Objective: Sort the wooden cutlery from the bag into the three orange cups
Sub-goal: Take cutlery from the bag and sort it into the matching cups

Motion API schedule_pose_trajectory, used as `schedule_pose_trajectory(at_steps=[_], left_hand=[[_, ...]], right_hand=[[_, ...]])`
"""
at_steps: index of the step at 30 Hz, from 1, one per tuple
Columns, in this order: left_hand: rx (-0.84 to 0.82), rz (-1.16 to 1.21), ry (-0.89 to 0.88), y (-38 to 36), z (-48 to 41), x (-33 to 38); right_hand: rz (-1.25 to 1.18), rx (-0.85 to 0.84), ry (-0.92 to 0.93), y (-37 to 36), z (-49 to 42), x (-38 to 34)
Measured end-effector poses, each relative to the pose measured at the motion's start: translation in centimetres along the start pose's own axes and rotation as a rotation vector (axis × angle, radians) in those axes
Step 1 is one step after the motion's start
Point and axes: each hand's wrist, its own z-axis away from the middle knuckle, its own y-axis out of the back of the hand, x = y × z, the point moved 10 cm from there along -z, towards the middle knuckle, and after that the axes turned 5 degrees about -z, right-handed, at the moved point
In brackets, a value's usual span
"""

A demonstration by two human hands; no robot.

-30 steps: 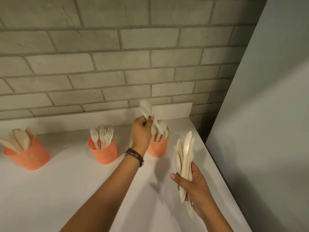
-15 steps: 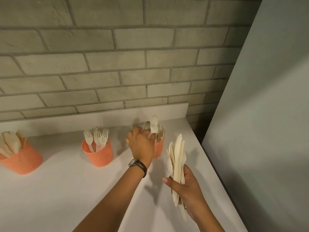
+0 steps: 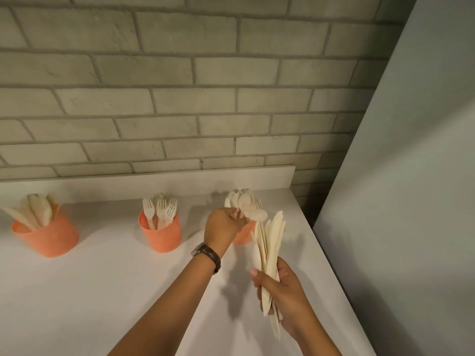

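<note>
Reaching over the far right orange cup point(image 3: 241, 235), the left hand point(image 3: 223, 227) is closing its fingers on the spoons point(image 3: 246, 205) standing in it. The right hand point(image 3: 280, 286) is gripping a bundle of wooden cutlery point(image 3: 270, 250) upright, near the white counter's point(image 3: 77, 291) right edge, fingers wrapped tight

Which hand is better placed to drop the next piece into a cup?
Left hand: it's at the spoon cup, fingers among the spoons. The right hand is occupied holding the cutlery bundle.

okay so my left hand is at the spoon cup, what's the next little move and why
Probably let go and draw the left hand back toward the bundle of pale wooden cutlery in the right hand: the wooden spoons already stand in the right-most orange cup.
</note>
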Motion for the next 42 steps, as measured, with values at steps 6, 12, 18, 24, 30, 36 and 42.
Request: schedule_pose_trajectory(at_steps=[6,12,18,24,30,36,42], left_hand=[[0.076,0.176,-0.084,5.8,7.2,-0.7],[0.184,0.221,-0.147,13.5,15.1,-3.1],[0.245,-0.09,-0.173,20.3,16.9,-6.1],[0.309,-0.085,-0.078,28.0,17.6,-10.6],[0.28,0.07,0.021,33.1,16.8,-15.7],[0.165,0.177,0.064,35.4,16.1,-18.8],[0.099,0.348,0.135,35.6,15.4,-19.5]], right_hand=[[-0.092,-0.139,-0.015,-4.0,1.0,-0.2],[0.282,-0.087,0.16,-9.8,2.1,-0.4],[0.419,-0.104,0.238,-20.4,4.3,1.8],[0.594,-0.14,0.335,-30.2,5.8,3.8],[0.604,-0.085,0.344,-36.5,6.6,5.7],[0.669,-0.116,0.277,-40.1,6.4,7.1],[0.589,-0.122,0.257,-40.4,6.1,6.4]])
